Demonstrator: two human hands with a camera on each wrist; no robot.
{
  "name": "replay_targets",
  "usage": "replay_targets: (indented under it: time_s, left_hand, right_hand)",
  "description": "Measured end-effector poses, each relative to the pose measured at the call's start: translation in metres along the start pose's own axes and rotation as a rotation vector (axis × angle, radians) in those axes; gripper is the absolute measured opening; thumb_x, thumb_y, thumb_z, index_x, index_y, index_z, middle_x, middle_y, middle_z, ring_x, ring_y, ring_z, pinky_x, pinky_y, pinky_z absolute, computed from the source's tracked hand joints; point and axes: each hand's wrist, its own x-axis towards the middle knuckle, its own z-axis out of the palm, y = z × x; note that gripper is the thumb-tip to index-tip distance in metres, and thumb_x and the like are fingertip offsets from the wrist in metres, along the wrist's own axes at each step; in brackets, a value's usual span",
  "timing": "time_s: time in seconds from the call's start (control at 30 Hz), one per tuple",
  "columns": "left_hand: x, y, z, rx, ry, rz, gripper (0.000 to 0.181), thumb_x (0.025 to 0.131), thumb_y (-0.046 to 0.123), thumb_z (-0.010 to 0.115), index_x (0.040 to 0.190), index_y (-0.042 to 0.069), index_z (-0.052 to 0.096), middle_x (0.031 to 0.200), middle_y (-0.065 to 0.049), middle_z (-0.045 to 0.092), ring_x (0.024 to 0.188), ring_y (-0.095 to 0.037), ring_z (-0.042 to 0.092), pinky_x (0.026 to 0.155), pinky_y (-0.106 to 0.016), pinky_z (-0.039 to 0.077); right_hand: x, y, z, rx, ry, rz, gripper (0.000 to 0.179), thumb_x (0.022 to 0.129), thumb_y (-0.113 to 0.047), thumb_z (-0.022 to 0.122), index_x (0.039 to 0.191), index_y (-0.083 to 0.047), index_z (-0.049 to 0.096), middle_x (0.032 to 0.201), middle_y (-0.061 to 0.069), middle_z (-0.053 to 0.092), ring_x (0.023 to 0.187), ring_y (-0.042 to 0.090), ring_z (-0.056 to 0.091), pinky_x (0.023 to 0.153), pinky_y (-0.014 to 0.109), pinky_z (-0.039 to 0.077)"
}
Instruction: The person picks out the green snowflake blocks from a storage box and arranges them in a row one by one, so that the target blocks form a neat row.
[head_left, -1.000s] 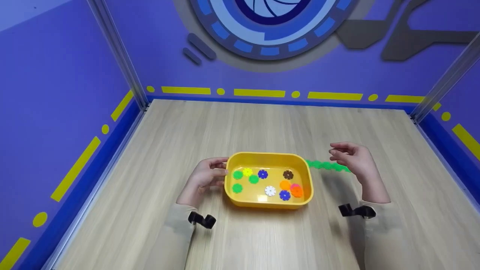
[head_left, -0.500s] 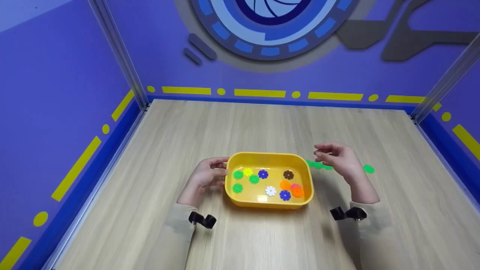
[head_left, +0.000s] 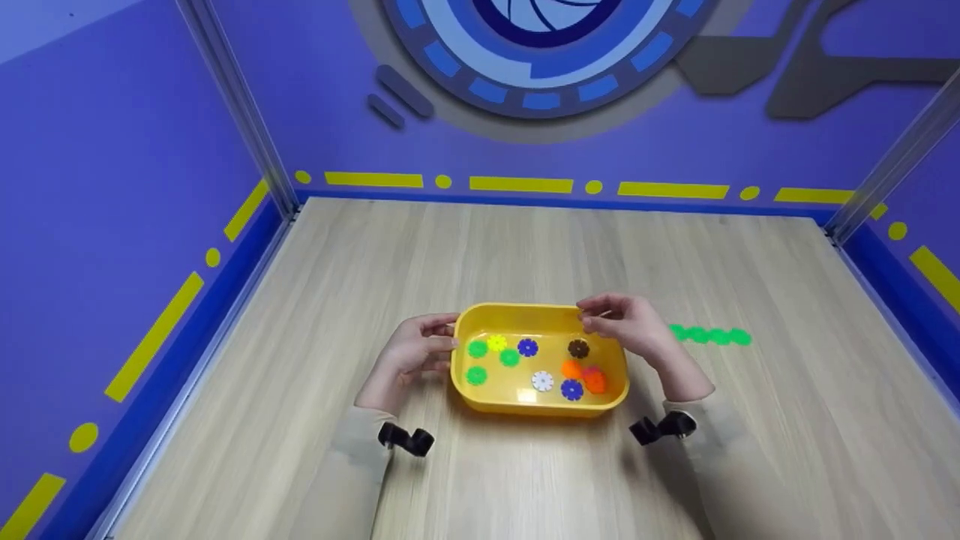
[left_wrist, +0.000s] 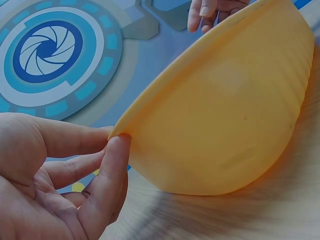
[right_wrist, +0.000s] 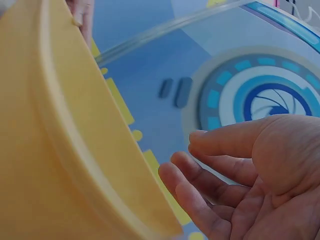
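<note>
While the yellow bin [head_left: 540, 409] was pinched by the left hand [head_left: 409, 346], the right hand [head_left: 628, 324] was held nearby, fingers relaxed.

Table [head_left: 480, 251] bears tub [head_left: 540, 409], seemingly linked discs [head_left: 718, 336].

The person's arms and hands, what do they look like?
The left hand and right hand are bare. The left sleeve and right sleeve are long, plain and beige. A small, bent black piece sits near each wrist.

Plain yellow bin [head_left: 540, 409], multicoloured discs [head_left: 510, 358], green disc strip [head_left: 699, 334], blue-violet wall [head_left: 600, 154] with yellow dashes [head_left: 521, 184], pale wood-grained tabletop [head_left: 450, 255]
</note>
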Motion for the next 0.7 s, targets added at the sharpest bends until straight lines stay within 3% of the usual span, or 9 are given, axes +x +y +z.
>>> replay_targets:
  time_s: [0.2,0.3,0.47,0.57,0.7]
  left_hand:
    - [0.001,0.000,0.000,0.010,-0.009,0.009,0.052,0.090,-0.005,0.069,0.141,0.005,0.062,0.111,-0.008,0.065,0.082,-0.015,0.068,0.061,-0.025,0.063]
    - [0.002,0.000,0.000,0.017,-0.006,0.010,0.052,0.090,-0.004,0.069,0.141,0.006,0.062,0.111,-0.008,0.065,0.083,-0.015,0.068,0.062,-0.025,0.063]
    - [0.001,0.000,0.000,0.008,0.002,0.008,0.052,0.089,-0.005,0.069,0.140,0.006,0.063,0.109,-0.007,0.065,0.083,-0.015,0.068,0.062,-0.026,0.063]
    - [0.000,0.000,0.000,0.004,0.002,0.012,0.051,0.089,-0.005,0.069,0.139,0.005,0.063,0.108,-0.006,0.064,0.082,-0.015,0.068,0.061,-0.026,0.063]
    - [0.000,0.000,0.000,0.001,-0.002,0.014,0.051,0.089,-0.006,0.069,0.139,0.005,0.063,0.107,-0.006,0.064,0.082,-0.015,0.067,0.062,-0.027,0.064]
  right_hand:
    - [0.009,-0.009,0.019,-0.031,-0.075,-0.032,0.033,0.097,-0.014,0.070,0.127,0.000,0.068,0.115,0.016,0.072,0.101,0.033,0.068,0.089,0.033,0.063]
    - [0.013,-0.014,0.029,-0.044,-0.112,-0.036,0.031,0.097,-0.013,0.070,0.125,-0.001,0.069,0.113,0.015,0.072,0.100,0.037,0.067,0.084,0.039,0.064]
    - [0.018,-0.023,0.045,-0.118,-0.160,-0.069,0.026,0.096,-0.011,0.071,0.121,-0.004,0.072,0.109,0.011,0.072,0.090,0.029,0.064,0.070,0.029,0.059]
    - [0.020,-0.027,0.056,-0.186,-0.180,-0.102,0.025,0.095,-0.011,0.072,0.119,-0.006,0.074,0.108,0.008,0.074,0.088,0.020,0.062,0.075,0.026,0.058]
    - [0.022,-0.033,0.068,-0.234,-0.231,-0.122,0.024,0.093,-0.009,0.075,0.117,-0.006,0.075,0.107,0.006,0.075,0.090,0.017,0.066,0.086,0.031,0.062]
